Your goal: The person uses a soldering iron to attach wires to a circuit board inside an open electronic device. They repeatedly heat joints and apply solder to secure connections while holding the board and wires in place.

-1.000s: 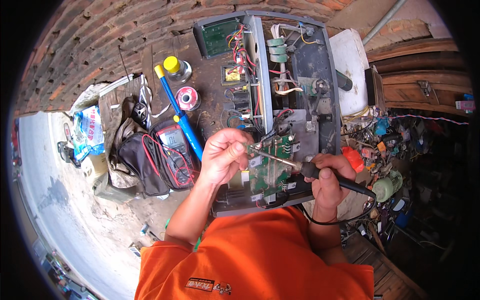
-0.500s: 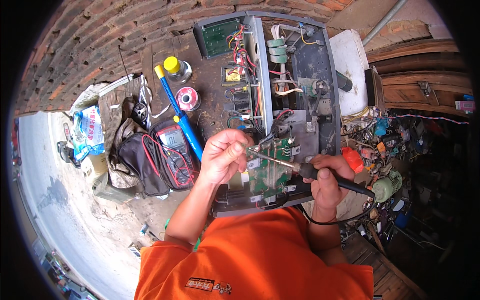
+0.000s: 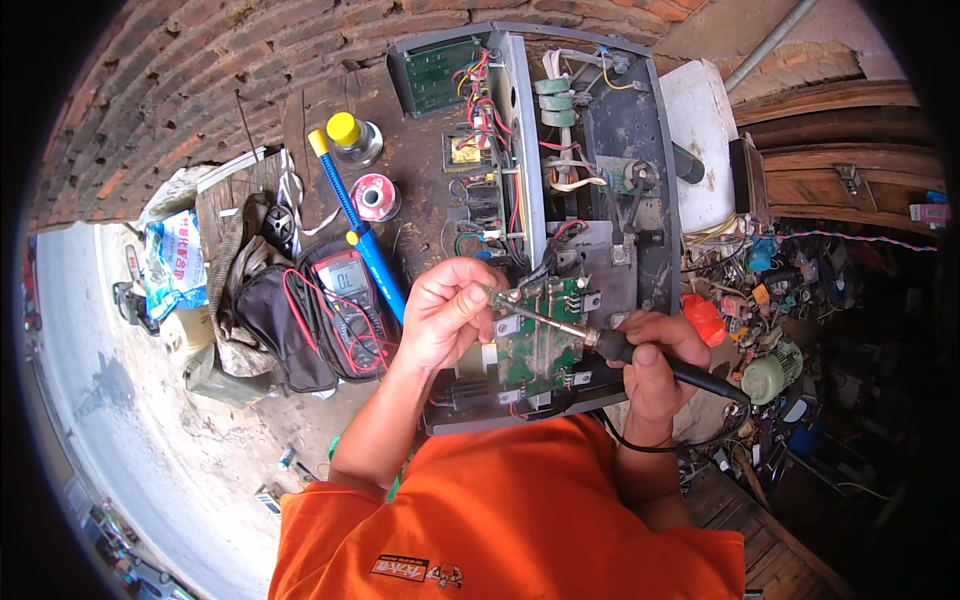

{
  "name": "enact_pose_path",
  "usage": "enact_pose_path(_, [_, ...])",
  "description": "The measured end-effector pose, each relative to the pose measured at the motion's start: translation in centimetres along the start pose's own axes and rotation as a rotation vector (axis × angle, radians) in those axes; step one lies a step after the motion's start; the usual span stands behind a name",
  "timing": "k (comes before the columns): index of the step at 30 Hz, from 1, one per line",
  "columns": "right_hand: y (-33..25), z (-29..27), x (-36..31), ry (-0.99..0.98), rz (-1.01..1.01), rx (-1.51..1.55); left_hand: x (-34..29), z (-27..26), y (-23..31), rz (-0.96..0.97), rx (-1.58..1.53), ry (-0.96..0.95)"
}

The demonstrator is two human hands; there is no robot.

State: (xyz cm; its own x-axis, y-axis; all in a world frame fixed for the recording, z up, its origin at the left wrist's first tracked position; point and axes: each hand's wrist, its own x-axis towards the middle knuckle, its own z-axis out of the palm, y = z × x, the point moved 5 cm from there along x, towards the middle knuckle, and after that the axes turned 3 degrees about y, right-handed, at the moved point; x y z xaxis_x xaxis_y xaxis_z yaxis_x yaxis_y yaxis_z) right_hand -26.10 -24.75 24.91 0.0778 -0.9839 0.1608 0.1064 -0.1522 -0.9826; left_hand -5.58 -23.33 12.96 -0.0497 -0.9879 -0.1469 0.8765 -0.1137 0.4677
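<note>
A soldering iron [image 3: 615,346] with a dark grip and a metal shaft is held in my right hand [image 3: 660,362], fingers closed round the handle. Its shaft slants up and left across a green circuit board [image 3: 545,365], with the tip close to my left fingertips. My left hand [image 3: 450,312] is closed in a pinch at the board's upper left corner; what sits between thumb and finger is too small to make out. The board carries several metal-tabbed parts and lies over the near end of an opened grey machine housing [image 3: 655,130] full of wires.
Left of the housing stand a solder spool [image 3: 376,198], a yellow-capped bottle [image 3: 356,140] and a blue tube-shaped tool [image 3: 375,270]. A multimeter [image 3: 350,310] lies in a black case. The iron's cable [image 3: 690,440] loops at right, near piled scrap parts and a green motor [image 3: 772,374].
The soldering iron and my right hand have shifted very slightly. My left hand keeps its pinch in the same place.
</note>
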Motion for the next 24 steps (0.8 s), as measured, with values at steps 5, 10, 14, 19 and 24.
enact_pose_path(5, [-0.3,-0.1,-0.1,0.022,-0.022,-0.073,0.0,0.2,0.0,0.000,-0.015,0.010])
enact_pose_path(10, [-1.1,0.1,-0.1,-0.017,-0.081,-0.144,-0.1,0.0,-0.1,0.005,-0.022,0.005])
enact_pose_path(14, [-2.2,0.9,0.2,-0.074,-0.173,-0.203,-0.1,-0.1,-0.2,-0.003,-0.031,-0.002])
enact_pose_path(19, [-3.6,1.8,0.5,-0.182,-0.289,-0.307,-0.1,0.0,-0.1,0.008,-0.033,-0.009])
enact_pose_path(24, [-4.2,2.1,0.4,-0.221,-0.317,-0.357,0.0,0.0,-0.1,0.010,-0.040,-0.022])
